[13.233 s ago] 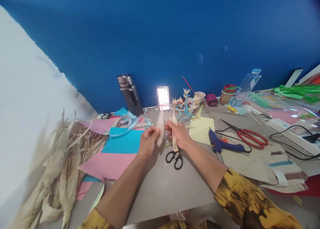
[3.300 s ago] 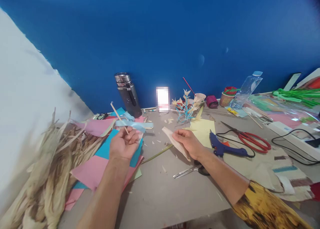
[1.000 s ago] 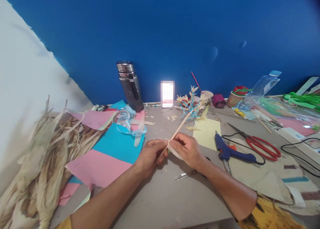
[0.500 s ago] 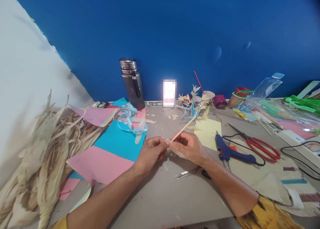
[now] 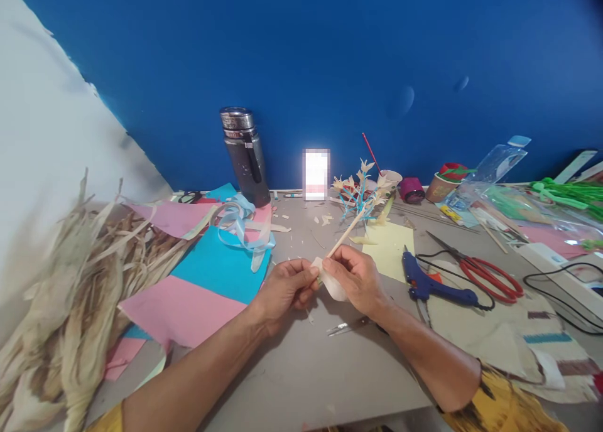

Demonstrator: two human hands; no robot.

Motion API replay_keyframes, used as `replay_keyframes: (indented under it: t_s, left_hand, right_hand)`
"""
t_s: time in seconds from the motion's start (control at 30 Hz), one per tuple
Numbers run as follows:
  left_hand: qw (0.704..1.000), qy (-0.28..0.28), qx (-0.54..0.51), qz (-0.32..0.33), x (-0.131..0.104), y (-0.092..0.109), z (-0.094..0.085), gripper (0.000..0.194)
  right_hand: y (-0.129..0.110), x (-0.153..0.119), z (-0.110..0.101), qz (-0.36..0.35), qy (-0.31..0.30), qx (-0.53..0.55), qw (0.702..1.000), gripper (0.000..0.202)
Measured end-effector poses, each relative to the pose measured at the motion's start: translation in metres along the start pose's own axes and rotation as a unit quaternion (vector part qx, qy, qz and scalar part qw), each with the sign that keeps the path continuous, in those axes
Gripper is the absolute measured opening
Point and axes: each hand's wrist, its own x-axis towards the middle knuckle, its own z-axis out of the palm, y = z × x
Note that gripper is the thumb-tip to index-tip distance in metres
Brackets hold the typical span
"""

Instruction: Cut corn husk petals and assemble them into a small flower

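My left hand (image 5: pixel 289 286) is closed, thumb and fingers pinching the edge of a pale, petal-like piece of corn husk (image 5: pixel 335 287). Beside it, my right hand (image 5: pixel 358 280) is closed around the lower part of a thin wooden stick (image 5: pixel 347 232), its thumb against the husk. The stick slants up and away, its far end overlapping a bunch of husk flowers on blue stems (image 5: pixel 362 190); whether they touch I cannot tell. The stick's lower end is hidden by my fingers. Under my right wrist lie small scissors (image 5: pixel 346 326), partly covered.
Dried corn husks (image 5: pixel 89 306), pink paper (image 5: pixel 188 309), blue paper (image 5: pixel 221 265) and ribbon (image 5: pixel 235 221) are on the left. A dark flask (image 5: pixel 245 162) stands behind. To the right lie a blue glue gun (image 5: pixel 436 287), red-handled scissors (image 5: pixel 490 278), a cloth (image 5: pixel 485 338) and a cable (image 5: pixel 551 287).
The pale husk piece shows more broadly now, spread below the right thumb. My right hand has shifted slightly, and the stick stands a little steeper. The whole view has moved slightly.
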Motion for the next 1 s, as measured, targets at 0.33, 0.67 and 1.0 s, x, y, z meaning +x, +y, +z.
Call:
replay_keyframes:
  t_s: [0.33, 0.67, 1.0]
  left_hand:
    - [0.986, 0.086, 0.064, 0.130, -0.0053, 0.0011, 0.0078, 0.025]
    - [0.992, 0.080, 0.018, 0.091, -0.0037, 0.0007, 0.0054, 0.026]
    - [0.997, 0.057, -0.039, 0.045, -0.0056, 0.0015, 0.0057, 0.031]
  right_hand:
    - [-0.0005, -0.0010, 0.0037, 0.011, 0.019, 0.028, 0.999, 0.031]
    - [-0.0044, -0.0024, 0.0031, -0.051, 0.026, -0.032, 0.998, 0.026]
    - [-0.0051, -0.0003, 0.0010, -0.069, 0.017, -0.015, 0.997, 0.019]
